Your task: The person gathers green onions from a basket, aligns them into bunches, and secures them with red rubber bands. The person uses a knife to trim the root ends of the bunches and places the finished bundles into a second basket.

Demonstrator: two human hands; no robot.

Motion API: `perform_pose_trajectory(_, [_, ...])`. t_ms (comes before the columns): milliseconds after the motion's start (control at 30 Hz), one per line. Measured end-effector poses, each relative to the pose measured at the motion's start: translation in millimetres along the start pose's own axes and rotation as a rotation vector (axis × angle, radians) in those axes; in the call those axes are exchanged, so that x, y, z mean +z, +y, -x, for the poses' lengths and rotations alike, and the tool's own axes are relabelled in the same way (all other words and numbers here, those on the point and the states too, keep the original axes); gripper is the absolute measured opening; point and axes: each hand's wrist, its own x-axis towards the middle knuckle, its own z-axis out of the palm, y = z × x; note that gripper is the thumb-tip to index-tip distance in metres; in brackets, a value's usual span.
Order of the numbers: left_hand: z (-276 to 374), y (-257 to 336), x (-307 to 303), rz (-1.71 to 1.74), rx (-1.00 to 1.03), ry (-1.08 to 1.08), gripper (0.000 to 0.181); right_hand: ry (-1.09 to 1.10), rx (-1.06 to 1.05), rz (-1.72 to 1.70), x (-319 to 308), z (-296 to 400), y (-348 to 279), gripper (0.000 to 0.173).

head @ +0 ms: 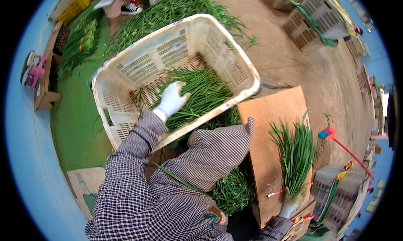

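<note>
My left hand, in a white work glove, is inside a white plastic crate. Its thumb and fingers are apart, just over or touching a loose heap of long green leaf stalks, which look like garlic chives. On the right, my right hand, gloved too, grips the lower end of an upright-lying bunch of the same stalks. That bunch rests on a slanted wooden board. Red-and-white ties show beside the hand. Part of my right hand is hidden by the stalks.
Loose greens lie beneath my knee, and a larger pile lies behind the crate. Tied bundles lie on the green floor at left. Another person's shoe shows at the top. A red-handled broom and crates stand right.
</note>
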Motion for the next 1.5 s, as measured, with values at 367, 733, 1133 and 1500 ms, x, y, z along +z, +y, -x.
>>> perform_pose_trajectory(367, [-105,-107,163,-0.171,-0.277,-0.274,0.078,-0.318,-0.210,-0.554,43,12,-253,0.057])
perform_pose_trajectory(733, [-180,-121,199,-0.309,-0.283,-0.702,0.108,-0.402,-0.196,-0.495,50,24,-250,0.064])
perform_pose_trajectory(1133, [-170,-116,204,0.150,-0.397,-0.773,0.090,-0.407,-0.132,-0.580,49,18,-256,0.064])
perform_pose_trajectory(1500, [-128,-125,201,0.468,-0.378,-0.394,0.073,-0.396,-0.349,-0.578,36,-25,-255,0.067])
